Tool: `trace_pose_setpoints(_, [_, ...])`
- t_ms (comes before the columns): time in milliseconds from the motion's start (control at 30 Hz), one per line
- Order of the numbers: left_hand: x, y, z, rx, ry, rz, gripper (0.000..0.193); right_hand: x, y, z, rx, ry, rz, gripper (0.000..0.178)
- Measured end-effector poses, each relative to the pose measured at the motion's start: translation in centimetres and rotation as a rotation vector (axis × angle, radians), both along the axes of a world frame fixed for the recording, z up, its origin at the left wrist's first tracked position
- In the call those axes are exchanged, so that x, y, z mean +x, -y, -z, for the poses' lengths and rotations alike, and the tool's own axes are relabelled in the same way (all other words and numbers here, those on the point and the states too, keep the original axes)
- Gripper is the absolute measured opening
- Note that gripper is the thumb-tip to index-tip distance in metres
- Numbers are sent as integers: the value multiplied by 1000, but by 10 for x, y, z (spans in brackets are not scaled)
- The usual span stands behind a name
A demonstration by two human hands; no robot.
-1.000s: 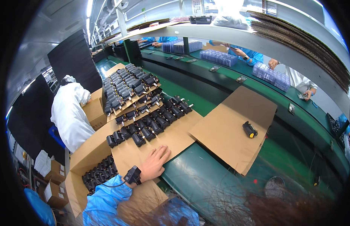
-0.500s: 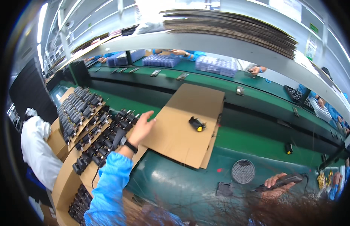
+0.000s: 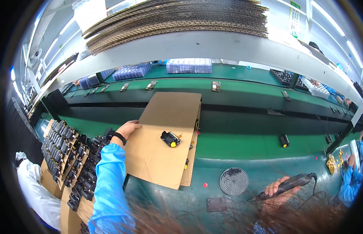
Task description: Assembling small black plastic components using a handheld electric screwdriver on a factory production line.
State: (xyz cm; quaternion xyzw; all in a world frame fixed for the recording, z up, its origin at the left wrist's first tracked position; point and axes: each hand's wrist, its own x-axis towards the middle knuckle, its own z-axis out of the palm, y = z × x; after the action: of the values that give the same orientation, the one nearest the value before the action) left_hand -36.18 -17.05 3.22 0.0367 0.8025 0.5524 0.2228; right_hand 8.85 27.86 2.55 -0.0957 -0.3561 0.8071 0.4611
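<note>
My left hand grips the left edge of a brown cardboard sheet, its fingers closed over the rim. On that sheet lies one small black plastic part with a yellow round piece and a short ribbon. Beneath the sheet is another cardboard layer with more small parts, mostly hidden. Low on the right, my right hand is wrapped around a black corded electric screwdriver, held over the green bench and pointing left.
Several cardboard layers of black parts stand at the left. A round perforated dish and a dark square block sit near me. Boards lie along the green conveyor. A shelf with stacked cardboard crosses above; a co-worker's blue sleeve is far right.
The view has swung to the right. My left hand, formerly spread above the cardboard's left side, has closed on its edge. The screwdriver stays in my right hand.
</note>
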Motion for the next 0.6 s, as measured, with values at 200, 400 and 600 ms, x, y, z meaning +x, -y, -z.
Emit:
trace_pose_setpoints(200, [1, 7, 13, 26, 8, 0, 63, -1, 7, -6, -59, 9, 2, 72])
trace_pose_setpoints(400, [8, 4, 16, 113, 50, -63, 63, 1, 7, -7, -102, -24, -18, 73])
trace_pose_setpoints(600, [8, -1, 27, 148, 49, -89, 64, 3, 4, -5, -80, -48, -39, 74])
